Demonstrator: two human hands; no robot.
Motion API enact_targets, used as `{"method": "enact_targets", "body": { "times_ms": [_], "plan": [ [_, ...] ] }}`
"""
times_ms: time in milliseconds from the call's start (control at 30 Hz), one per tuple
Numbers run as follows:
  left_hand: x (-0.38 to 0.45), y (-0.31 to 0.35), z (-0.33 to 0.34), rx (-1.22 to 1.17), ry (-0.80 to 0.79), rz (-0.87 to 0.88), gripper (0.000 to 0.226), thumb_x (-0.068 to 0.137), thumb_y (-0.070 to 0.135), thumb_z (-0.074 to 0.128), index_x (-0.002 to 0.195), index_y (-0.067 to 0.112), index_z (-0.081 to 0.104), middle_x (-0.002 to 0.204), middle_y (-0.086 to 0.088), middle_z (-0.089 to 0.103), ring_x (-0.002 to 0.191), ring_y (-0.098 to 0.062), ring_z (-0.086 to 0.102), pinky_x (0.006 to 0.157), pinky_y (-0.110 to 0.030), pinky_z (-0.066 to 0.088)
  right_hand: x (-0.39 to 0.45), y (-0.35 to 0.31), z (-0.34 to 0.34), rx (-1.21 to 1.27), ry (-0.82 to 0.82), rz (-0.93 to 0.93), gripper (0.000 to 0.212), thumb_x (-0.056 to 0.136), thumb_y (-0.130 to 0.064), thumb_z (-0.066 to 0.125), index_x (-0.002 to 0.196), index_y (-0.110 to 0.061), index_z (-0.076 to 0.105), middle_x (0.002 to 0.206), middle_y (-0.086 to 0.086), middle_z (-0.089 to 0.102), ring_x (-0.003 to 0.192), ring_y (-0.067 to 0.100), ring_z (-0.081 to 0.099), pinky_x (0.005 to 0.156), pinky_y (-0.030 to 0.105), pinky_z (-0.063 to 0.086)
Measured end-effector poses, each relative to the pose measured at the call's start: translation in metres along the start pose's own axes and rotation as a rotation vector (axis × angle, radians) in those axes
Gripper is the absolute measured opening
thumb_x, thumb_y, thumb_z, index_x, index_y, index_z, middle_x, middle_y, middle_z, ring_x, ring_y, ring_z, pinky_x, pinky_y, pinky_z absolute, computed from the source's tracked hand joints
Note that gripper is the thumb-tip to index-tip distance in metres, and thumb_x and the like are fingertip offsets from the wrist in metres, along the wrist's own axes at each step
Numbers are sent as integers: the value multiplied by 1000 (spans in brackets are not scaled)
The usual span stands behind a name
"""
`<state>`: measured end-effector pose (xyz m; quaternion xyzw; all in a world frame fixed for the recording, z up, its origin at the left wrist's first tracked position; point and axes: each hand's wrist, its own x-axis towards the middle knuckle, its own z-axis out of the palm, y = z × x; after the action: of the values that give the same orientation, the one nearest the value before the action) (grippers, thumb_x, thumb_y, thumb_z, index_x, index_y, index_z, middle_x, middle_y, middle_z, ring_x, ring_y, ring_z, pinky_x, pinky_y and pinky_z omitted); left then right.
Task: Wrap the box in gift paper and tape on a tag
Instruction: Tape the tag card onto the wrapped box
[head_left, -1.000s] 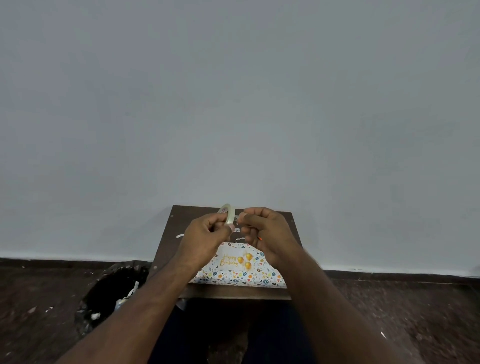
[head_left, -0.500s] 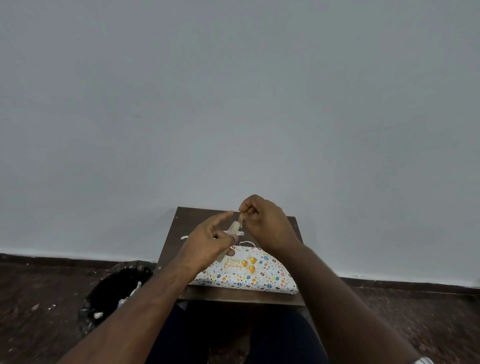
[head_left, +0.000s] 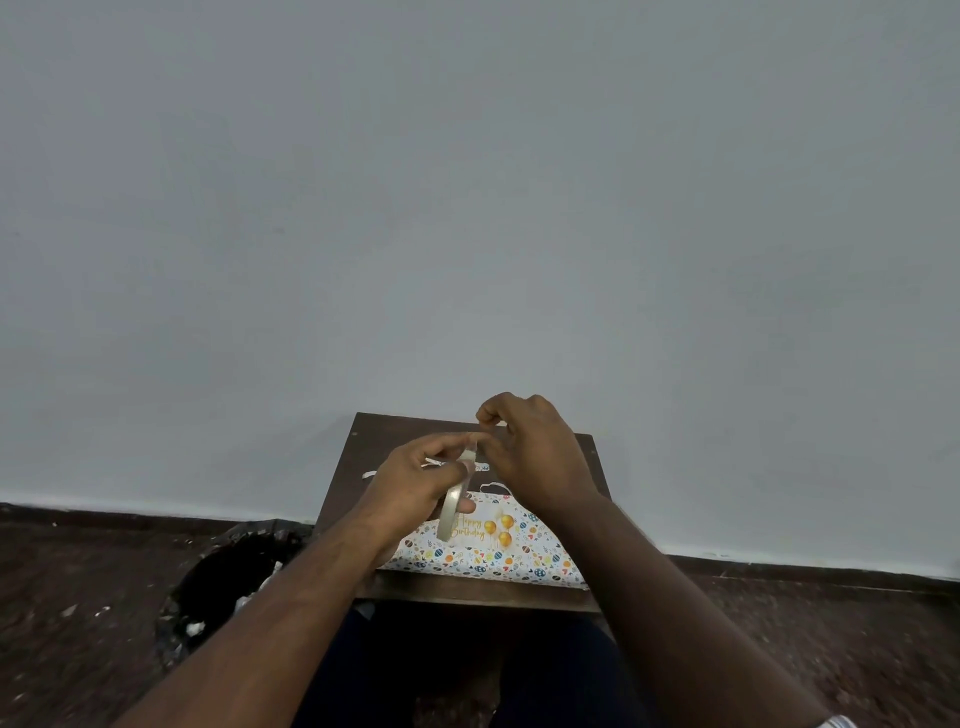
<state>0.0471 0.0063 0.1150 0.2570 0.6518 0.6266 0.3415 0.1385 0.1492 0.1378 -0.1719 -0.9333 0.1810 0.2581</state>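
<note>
Wrapped box (head_left: 483, 545): flat, rectangular, lies on near half of table (head_left: 363, 441), under both hands. Paper is white w/ small multicolour print; gold "Happy Birthday" script and gold balloons on top face.

Tape roll (head_left: 451, 506): thin pale translucent ring, seen edge-on. Left hand (head_left: 415, 488) grips roll, fingers curled round it, above box's left part. Right hand (head_left: 535, 452) has fingertips pinched together at roll's upper end; free tape end too small to confirm.

Table: dark brown, matte, square-cornered; white paper scraps (head_left: 371, 474) on far-left area. Black bin (head_left: 223, 587) on floor, left of table.

Vs. 0.5 s ago: right hand sits slightly further right of left; roll hangs lower over box.
</note>
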Motion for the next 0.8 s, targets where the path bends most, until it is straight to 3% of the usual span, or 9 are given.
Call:
{"method": "enact_targets", "body": {
  "times_ms": [133, 267, 333, 400, 467, 600, 667, 733, 800],
  "plan": [
    [3, -2, -2, -132, 72, -25, 20, 101, 17, 62, 109, 25, 78, 109, -13, 75, 84, -29, 76, 79, -44, 62, -1, 6, -3, 349, -110, 243, 40, 90, -34, 74, 127, -26, 62, 113, -18, 66, 89, 0, 63, 75, 17, 48],
    [8, -3, 0, -140, 100, -18, 15, 97, 22, 67, 104, 29, 79, 110, -9, 73, 97, -31, 73, 73, -43, 62, -14, 9, 11, 538, -386, 246, 67, 76, -36, 88, 135, -34, 55, 116, -13, 68, 97, 6, 70, 86, 28, 56],
    [8, -3, 1, -120, 103, -20, 12, 95, 26, 70, 101, 31, 79, 105, -8, 75, 90, -23, 73, 67, -37, 57, -17, 8, 19, 640, -378, 259, 63, 75, -28, 90, 130, -30, 59, 115, -11, 69, 91, -1, 70, 76, 18, 54],
    [9, -4, 1, -133, 112, -35, 9, 94, 26, 72, 98, 28, 79, 97, -8, 76, 86, -21, 72, 68, -36, 53, -17, 8, 25, 683, -361, 273, 60, 73, -26, 92, 124, -29, 61, 111, -8, 71, 84, -1, 68, 73, 17, 53],
    [9, -5, 0, -163, 111, -46, 8, 93, 25, 72, 98, 24, 78, 95, -7, 76, 87, -22, 72, 70, -39, 52, -16, 9, 29, 688, -370, 277, 60, 72, -27, 92, 124, -27, 62, 113, -7, 71, 87, 1, 70, 77, 23, 57],
    [10, -6, -2, -161, 100, -49, 8, 92, 27, 73, 97, 26, 80, 106, -8, 75, 97, -25, 74, 78, -46, 59, -17, 14, 35, 663, -398, 277, 67, 70, -44, 90, 128, -27, 62, 119, -7, 70, 96, 14, 74, 93, 48, 59],
    [11, -6, -1, -162, 100, -54, 8, 92, 28, 73, 97, 28, 80, 107, -8, 75, 100, -26, 74, 82, -49, 60, -17, 18, 38, 683, -411, 287, 67, 71, -46, 89, 130, -29, 62, 122, -7, 69, 96, 16, 74, 95, 50, 58],
    [13, -7, -1, -183, 102, -64, 9, 92, 27, 73, 99, 28, 80, 108, -6, 76, 102, -26, 74, 83, -52, 60, -17, 18, 38, 700, -433, 295, 63, 75, -43, 88, 131, -28, 62, 124, -10, 69, 100, 14, 73, 97, 47, 57],
    [16, -8, -1, -232, 85, -73, 12, 93, 21, 73, 101, 27, 80, 109, -6, 75, 101, -23, 73, 77, -47, 62, -15, 20, 35, 725, -487, 286, 47, 84, -32, 83, 127, -29, 64, 114, -16, 72, 96, 6, 72, 89, 32, 58]
  ]
}}
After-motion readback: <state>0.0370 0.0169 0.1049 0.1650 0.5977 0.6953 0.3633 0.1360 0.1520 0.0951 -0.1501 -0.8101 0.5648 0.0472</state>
